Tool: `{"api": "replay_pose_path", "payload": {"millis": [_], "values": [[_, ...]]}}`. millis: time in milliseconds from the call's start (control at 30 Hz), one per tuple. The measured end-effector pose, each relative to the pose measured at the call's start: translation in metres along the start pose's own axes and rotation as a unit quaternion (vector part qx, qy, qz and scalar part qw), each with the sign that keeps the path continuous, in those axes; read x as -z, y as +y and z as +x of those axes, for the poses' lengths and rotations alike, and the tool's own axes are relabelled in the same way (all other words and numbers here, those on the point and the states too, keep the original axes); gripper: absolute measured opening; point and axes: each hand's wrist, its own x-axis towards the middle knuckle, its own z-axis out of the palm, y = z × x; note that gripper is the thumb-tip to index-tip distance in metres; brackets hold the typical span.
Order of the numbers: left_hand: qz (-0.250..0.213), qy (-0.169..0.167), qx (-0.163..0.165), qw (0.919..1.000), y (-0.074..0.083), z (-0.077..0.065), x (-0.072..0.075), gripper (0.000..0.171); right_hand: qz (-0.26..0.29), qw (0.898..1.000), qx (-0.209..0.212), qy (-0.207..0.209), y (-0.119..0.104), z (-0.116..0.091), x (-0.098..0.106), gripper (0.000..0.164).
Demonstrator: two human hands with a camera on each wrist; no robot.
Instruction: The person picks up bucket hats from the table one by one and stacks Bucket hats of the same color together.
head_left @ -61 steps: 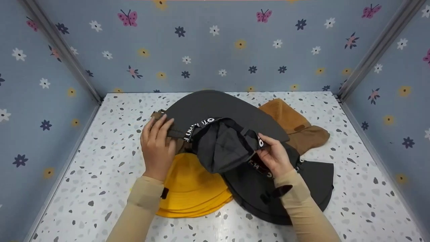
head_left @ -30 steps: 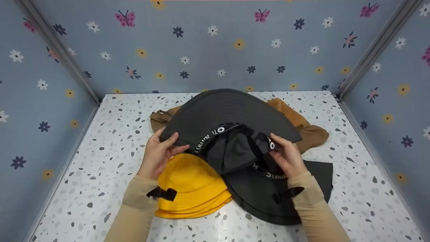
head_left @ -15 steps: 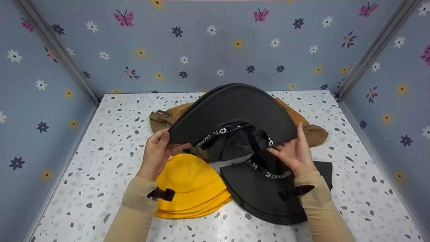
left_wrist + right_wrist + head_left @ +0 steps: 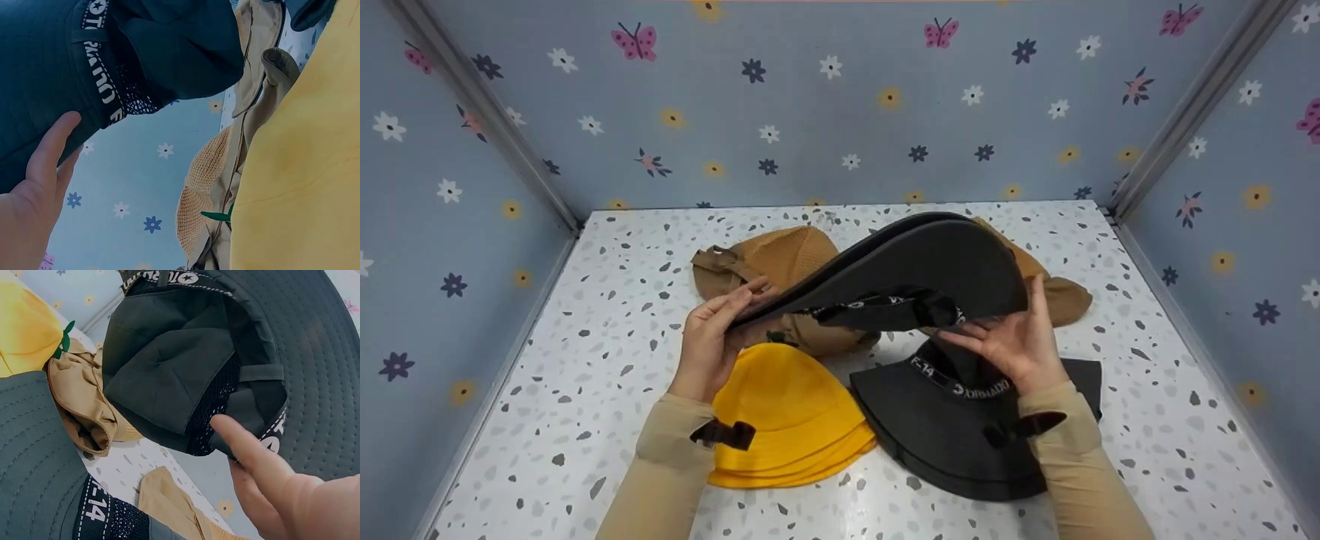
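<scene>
A dark grey wide-brimmed sun hat (image 4: 952, 255) is held up tilted between both hands, underside toward me, with a second layer of brim showing behind its upper edge. My left hand (image 4: 711, 341) grips the left end of the brim; one digit lies across the underside in the left wrist view. On the right, my right hand (image 4: 1020, 345) holds the other end between its raised thumb and extended fingers. The right wrist view shows a digit reaching over the hat's lettered inner band toward the crown. Below lie stacked yellow bucket hats (image 4: 787, 405) and stacked dark grey hats (image 4: 945, 427).
Behind the held hat, a tan hat with a mesh crown (image 4: 799, 251) lies at the left. Another brown hat (image 4: 1061, 300) sits at the right, partly covered. A speckled white table (image 4: 622, 315) carries everything, bounded by patterned blue walls (image 4: 840, 97).
The left hand has shifted from the tan hat's strap to the dark grey hat's brim. The hat has been lifted and tilted, baring the tan hats behind it; the right hand has moved outward.
</scene>
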Motion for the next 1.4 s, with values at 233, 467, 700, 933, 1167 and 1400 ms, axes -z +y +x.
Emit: {"api": "replay_pose_path", "payload": {"millis": [233, 467, 700, 933, 1167, 1400], "values": [[0.024, -0.023, 0.003, 0.9994, -0.004, 0.002, 0.001, 0.039, 0.013, 0.999, 0.022, 0.031, -0.001, -0.005, -0.002, 0.090], [0.074, -0.003, 0.005, 0.9972, -0.009, 0.002, -0.003, 0.050, -0.010, 0.995, 0.049, 0.086, 0.002, -0.015, -0.017, 0.063], [0.054, 0.016, 0.005, 0.9984, -0.011, 0.004, -0.004, 0.054, 0.009, 0.995, 0.074, 0.066, 0.000, -0.018, -0.018, 0.029], [0.055, 0.021, 0.023, 0.9980, -0.009, 0.004, -0.009, 0.060, -0.017, 0.998, 0.062, 0.004, -0.002, -0.021, -0.010, 0.034], [0.114, 0.013, 0.083, 0.9898, -0.011, 0.007, -0.009, 0.061, -0.013, 0.998, 0.054, -0.027, -0.006, -0.028, -0.006, 0.039], [0.197, -0.014, 0.199, 0.9599, -0.025, 0.005, -0.010, 0.081, -0.017, 0.996, 0.078, -0.031, -0.016, -0.041, 0.001, 0.042]]}}
